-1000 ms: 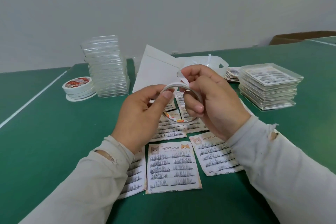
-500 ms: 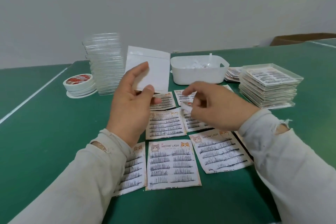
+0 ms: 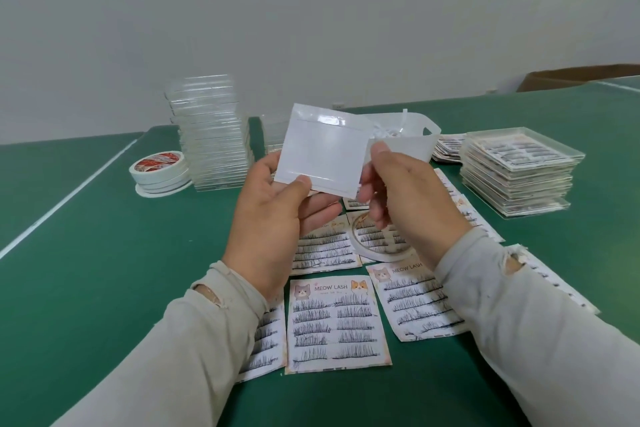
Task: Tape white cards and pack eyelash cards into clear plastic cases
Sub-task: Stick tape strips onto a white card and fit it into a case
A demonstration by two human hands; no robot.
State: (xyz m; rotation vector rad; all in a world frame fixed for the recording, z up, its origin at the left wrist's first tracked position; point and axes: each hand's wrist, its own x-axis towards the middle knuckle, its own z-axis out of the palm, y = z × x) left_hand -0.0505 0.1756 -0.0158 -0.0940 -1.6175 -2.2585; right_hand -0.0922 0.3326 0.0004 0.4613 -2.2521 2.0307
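Green table (image 3: 86,270), pale wall behind — left hand (image 3: 273,218) pinches the white card (image 3: 322,152) by its lower edge (thumb on top); right hand (image 3: 408,198) pinches its right edge. Below lie eyelash cards (image 3: 337,319) — tape roll (image 3: 379,243) resting among them.

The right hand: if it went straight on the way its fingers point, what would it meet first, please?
Most likely the white card, whose right edge the right hand is already at; depth is unclear from this one view.
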